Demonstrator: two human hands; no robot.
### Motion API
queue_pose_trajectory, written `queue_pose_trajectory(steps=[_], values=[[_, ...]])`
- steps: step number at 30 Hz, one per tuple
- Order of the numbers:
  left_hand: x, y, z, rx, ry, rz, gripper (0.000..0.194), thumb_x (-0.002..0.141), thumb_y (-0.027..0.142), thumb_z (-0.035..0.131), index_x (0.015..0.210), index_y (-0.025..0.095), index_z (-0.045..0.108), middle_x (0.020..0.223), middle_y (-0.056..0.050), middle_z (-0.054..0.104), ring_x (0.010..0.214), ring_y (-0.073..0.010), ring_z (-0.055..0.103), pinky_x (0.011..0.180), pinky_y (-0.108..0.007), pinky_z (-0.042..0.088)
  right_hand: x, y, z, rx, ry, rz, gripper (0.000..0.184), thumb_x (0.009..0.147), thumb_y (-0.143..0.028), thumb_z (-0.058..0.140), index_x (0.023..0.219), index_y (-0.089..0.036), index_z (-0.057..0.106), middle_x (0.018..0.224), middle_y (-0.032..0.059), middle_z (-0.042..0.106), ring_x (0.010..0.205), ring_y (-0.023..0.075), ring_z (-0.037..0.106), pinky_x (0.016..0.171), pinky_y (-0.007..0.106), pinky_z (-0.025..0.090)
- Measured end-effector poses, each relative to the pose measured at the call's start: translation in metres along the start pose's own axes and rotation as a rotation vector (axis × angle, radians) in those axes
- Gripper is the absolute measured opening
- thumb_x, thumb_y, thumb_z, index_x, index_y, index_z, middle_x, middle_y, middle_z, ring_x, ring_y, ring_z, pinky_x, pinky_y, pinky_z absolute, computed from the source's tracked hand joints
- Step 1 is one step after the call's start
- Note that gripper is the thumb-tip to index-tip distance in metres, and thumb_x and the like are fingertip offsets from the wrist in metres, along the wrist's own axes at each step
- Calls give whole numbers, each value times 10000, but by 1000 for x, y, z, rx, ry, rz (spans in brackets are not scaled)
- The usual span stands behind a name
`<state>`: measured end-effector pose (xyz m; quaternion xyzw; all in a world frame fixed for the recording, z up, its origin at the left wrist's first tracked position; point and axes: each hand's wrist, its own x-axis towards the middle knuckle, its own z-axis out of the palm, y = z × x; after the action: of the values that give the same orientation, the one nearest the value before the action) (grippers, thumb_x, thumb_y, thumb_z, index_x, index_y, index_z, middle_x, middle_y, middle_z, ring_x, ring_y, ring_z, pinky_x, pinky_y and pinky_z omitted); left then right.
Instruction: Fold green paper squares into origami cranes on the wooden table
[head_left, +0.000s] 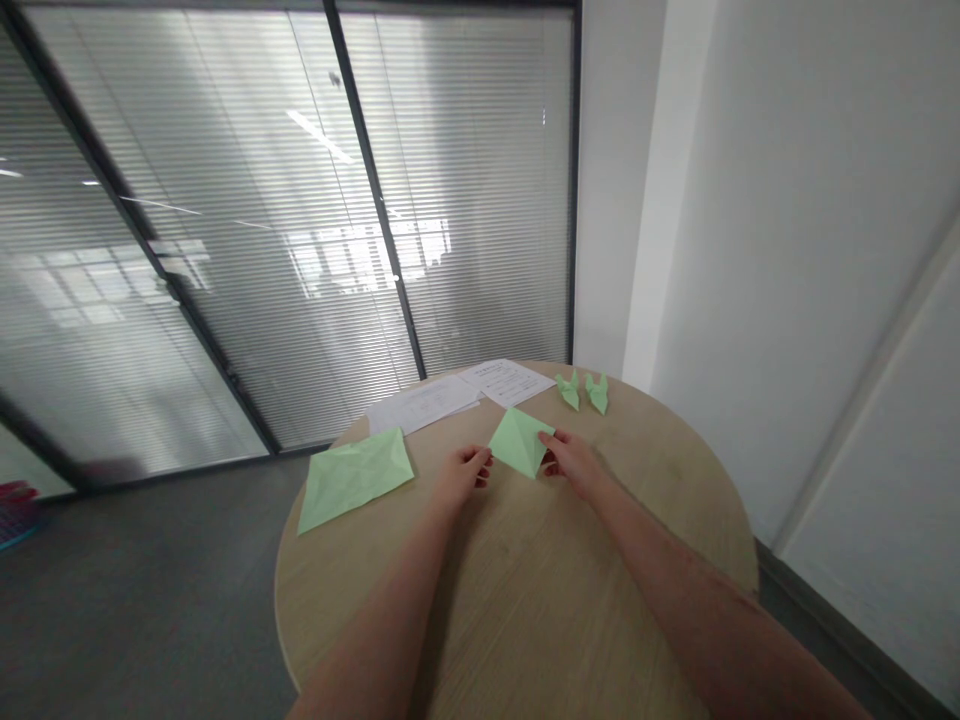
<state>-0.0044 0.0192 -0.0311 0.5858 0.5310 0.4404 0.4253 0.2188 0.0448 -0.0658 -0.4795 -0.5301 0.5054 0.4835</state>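
Left grip [466, 473], right grip [571, 459], both pinched closed on folded green paper [517, 441] (creased), between them

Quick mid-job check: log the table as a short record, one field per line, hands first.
Left hand: fingertips at the left corner of the folded green paper; grip unclear
Right hand: holding that paper's right side
Left of hands: larger creased green sheet
Far side: white sheets, printing visible on the right-hand one
Far right: two small folded green shapes, side by side
Surface: round wood-grain table
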Motion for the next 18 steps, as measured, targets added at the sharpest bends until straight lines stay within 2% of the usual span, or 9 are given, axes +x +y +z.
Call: queue_pose_trajectory(steps=[4, 9, 14, 18], values=[[0, 0, 0, -8, 20, 1, 359, 741, 522, 657, 752, 163, 654, 749, -42, 621, 638, -143, 577, 577, -262, 506, 0, -1, -2, 79, 33, 23, 394, 923, -475, 520, 1133, -156, 617, 1037, 106, 699, 733, 122, 669, 564, 184, 508], [-1, 1, 0, -14, 25, 8, 379, 734, 533, 672, 790, 158, 675, 738, -39, 617, 644, -150, 583, 582, -271, 513, -2, -2, -2, 134, 37, 45, 344, 906, -443, 575, 1068, -146, 640, 1022, 105, 703, 743, 120, 666, 576, 179, 509], [1, -2, -2, -23, 30, 31, 418, 690, 556, 702, 794, 153, 672, 675, -12, 576, 619, -144, 564, 581, -273, 502, -3, -3, 1, 142, 22, 64, 314, 901, -412, 588, 1049, -142, 648, 1000, 103, 701, 721, 127, 660, 576, 203, 524], [2, -2, -2, -19, 25, 47, 437, 679, 576, 705, 772, 151, 659, 673, -14, 580, 619, -145, 566, 585, -278, 500, -3, -5, 2, 165, -16, 46, 338, 888, -419, 615, 1081, -143, 648, 1068, 112, 697, 797, 147, 681, 643, 229, 566]])
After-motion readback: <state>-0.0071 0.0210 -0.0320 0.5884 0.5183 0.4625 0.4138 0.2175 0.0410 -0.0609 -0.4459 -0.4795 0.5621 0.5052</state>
